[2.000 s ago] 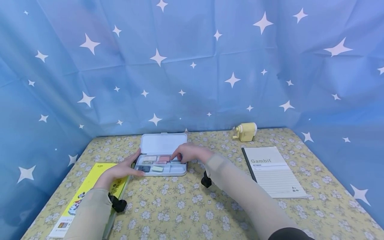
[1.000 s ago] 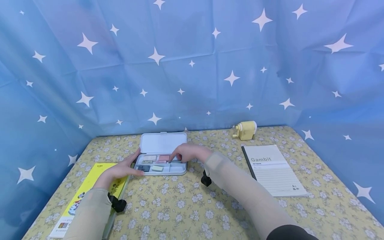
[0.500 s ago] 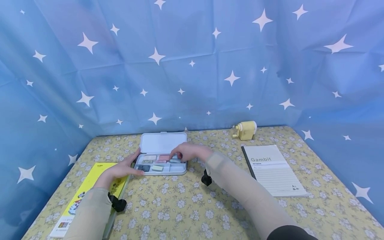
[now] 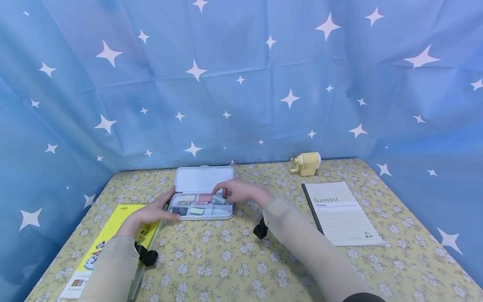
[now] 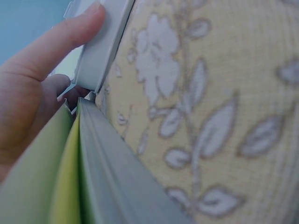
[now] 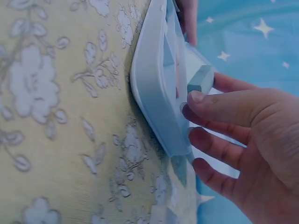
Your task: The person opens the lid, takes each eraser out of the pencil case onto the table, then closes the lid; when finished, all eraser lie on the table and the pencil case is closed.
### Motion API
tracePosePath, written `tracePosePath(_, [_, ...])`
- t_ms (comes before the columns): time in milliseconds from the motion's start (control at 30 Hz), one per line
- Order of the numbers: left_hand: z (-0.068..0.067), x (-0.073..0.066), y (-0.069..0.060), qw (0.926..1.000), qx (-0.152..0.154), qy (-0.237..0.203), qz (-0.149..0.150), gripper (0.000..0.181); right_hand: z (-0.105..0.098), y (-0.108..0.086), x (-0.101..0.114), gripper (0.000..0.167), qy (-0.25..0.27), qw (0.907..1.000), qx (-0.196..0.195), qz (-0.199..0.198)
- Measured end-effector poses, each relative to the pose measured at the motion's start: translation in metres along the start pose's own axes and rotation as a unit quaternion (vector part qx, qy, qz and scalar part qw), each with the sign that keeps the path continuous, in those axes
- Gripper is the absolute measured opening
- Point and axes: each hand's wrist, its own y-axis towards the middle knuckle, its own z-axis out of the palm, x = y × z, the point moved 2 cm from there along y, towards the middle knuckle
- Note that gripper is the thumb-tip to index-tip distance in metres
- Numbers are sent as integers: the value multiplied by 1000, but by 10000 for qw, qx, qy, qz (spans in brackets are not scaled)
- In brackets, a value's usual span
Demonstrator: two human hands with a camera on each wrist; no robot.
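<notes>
One blue-grey, oblong, eraser-like block [image 6: 201, 80], flat earlier, now tilted, seemingly freed: right hand [image 4: 237, 191] pinches it; left hand [image 4: 152, 210], fingers extended, touches white, oblong, plastic-looking case [image 4: 204, 179].

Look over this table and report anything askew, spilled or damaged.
Nothing looks spilled or damaged. What stands out is the grey-blue block, tilted at the right end of the open case; the right hand pinches it, which would explain that. The notebook merely lies at a slant.
</notes>
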Motion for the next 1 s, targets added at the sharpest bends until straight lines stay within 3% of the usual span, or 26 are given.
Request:
tracePosePath(233, [-2,3,1,10000,-20,66,-35,119,2,-8,-5,47,529,9978,-390,-5])
tracePosePath(733, [-2,2,2,9999,20,95,65,118,-3,-41,-3,45,552,9943,-903,-102])
tracePosePath(1000, [-1,0,-1,10000,6,47,72,118,0,-63,-10,45,912,9902,-1062,-22])
